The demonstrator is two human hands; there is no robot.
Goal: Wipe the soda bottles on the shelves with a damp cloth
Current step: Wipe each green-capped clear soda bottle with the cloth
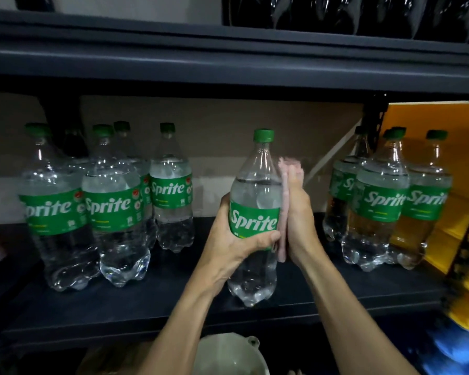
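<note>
Dark shelf [173, 293], Sprite bottle [255, 185] near upright, cap up, pink cloth [284, 207] alongside.

- I face a dark metal shelf [173, 301], its board dull and almost black.
- The upper shelf [228, 58] crosses above it as a thick dark beam.
- Behind is a plain beige back panel [228, 136].
- At the right a perforated black upright [372, 117] stands, with a pale diagonal brace [333, 152] running down from it.
- A yellow panel [455, 117] fills the right side.
- Glossy black packs [363, 14] sit on top.
- Below me is a white plastic container [228, 355].
- The light is dim.
</note>
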